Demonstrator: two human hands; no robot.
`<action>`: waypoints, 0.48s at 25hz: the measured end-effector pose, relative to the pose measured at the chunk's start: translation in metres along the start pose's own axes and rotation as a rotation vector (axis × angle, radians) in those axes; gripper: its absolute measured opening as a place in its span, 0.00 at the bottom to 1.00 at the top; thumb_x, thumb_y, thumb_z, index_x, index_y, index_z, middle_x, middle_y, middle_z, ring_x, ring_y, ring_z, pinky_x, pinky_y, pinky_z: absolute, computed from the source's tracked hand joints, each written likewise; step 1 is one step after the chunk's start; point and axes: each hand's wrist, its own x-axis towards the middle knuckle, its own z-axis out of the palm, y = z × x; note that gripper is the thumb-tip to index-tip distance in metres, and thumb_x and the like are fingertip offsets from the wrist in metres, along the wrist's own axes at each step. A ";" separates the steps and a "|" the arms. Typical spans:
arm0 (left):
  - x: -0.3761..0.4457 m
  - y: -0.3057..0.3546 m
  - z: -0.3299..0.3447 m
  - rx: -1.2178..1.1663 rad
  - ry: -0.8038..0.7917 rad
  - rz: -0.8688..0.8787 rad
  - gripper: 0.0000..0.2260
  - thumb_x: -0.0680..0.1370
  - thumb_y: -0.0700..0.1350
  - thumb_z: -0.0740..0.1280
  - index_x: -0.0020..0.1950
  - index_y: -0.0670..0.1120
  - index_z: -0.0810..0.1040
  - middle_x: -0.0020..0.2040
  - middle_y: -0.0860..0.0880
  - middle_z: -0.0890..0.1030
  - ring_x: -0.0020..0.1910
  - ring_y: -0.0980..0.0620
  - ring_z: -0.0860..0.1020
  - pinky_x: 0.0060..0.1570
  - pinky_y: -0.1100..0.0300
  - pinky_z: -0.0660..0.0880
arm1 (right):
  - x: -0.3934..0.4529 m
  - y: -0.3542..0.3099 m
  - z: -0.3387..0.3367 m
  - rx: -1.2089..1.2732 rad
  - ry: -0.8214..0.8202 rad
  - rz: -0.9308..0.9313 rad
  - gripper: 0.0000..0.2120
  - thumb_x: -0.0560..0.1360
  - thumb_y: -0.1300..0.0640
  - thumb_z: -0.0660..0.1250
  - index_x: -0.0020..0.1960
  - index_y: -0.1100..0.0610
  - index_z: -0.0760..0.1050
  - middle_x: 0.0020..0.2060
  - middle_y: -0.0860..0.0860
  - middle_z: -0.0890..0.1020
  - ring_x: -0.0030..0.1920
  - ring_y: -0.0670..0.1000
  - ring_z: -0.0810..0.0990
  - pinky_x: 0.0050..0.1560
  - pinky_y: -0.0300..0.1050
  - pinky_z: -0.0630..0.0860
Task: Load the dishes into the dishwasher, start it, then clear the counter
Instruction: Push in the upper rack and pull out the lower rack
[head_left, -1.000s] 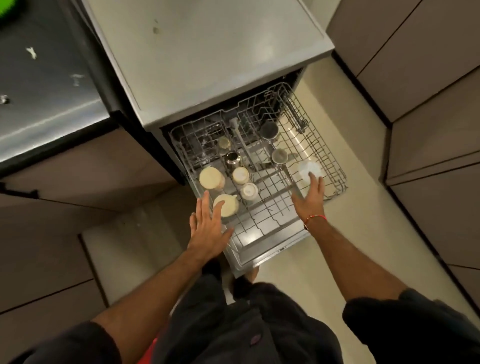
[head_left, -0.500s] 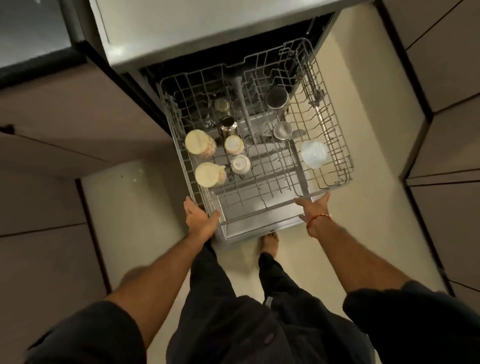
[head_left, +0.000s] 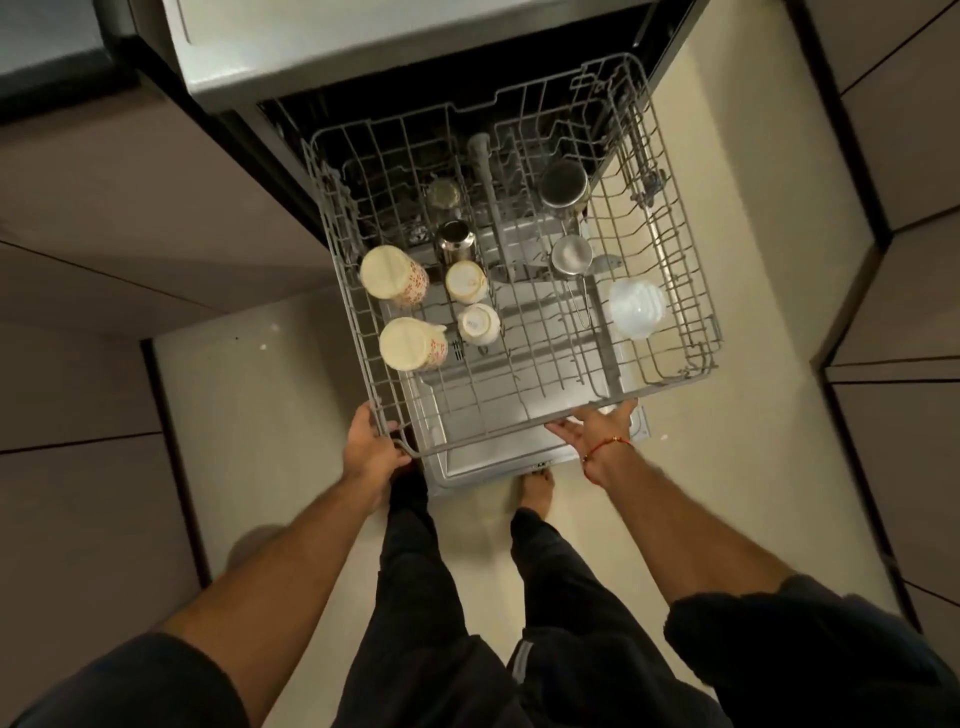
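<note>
While the rack (head_left: 524, 426) stands drawn out over the open door (head_left: 519, 467), its front rail is the item both hands meet.

Dishwasher (head_left: 363, 57): steel top at the upper edge; dark cavity directly behind the rack. The rack's travel axis runs from the person straight away toward that cavity, so the likely next move, judged from the grip and the task, is a push forward along it.

Rack: grey wire, front rail nearest the person, lying crosswise between the two hands.

Contents, left side: two large mugs (head_left: 395, 273) inverted, one behind the other; just right of them two small cups (head_left: 466, 281); behind those a steel cup (head_left: 455, 240). Right side: steel pot (head_left: 563, 188) at the back, strainer (head_left: 571, 255) in front of it, white bowl (head_left: 636, 309) near the right wall.

Left hand (head_left: 370, 448): at the front left corner, fingers curled round the rail, thumb on the near side.

Right hand (head_left: 597, 426): at the front right, palm up beneath the rail, fingers fairly straight and close together, touching the wire from below; a full clasp is not evident.

Both hands lie equally near; the rack extends away from the fingers. An uneven push could skew it on its runners.
</note>
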 end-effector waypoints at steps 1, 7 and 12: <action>0.003 0.003 -0.001 0.008 0.004 0.012 0.25 0.83 0.31 0.57 0.77 0.51 0.66 0.64 0.43 0.78 0.58 0.37 0.80 0.32 0.59 0.81 | 0.002 0.002 0.000 0.004 -0.001 -0.013 0.27 0.86 0.46 0.47 0.80 0.52 0.43 0.74 0.63 0.64 0.51 0.58 0.85 0.59 0.56 0.77; 0.014 0.039 -0.002 -0.074 -0.020 0.125 0.23 0.86 0.41 0.57 0.80 0.54 0.62 0.65 0.50 0.79 0.61 0.46 0.80 0.58 0.49 0.80 | 0.014 -0.030 0.047 0.056 -0.001 -0.098 0.27 0.85 0.45 0.47 0.79 0.58 0.50 0.73 0.65 0.65 0.52 0.65 0.82 0.62 0.61 0.76; 0.045 0.102 0.014 -0.133 0.028 0.176 0.23 0.86 0.53 0.57 0.81 0.52 0.61 0.65 0.54 0.73 0.61 0.45 0.79 0.51 0.51 0.82 | 0.031 -0.077 0.102 0.025 -0.031 -0.257 0.28 0.84 0.57 0.54 0.80 0.49 0.45 0.68 0.58 0.68 0.62 0.68 0.77 0.55 0.56 0.79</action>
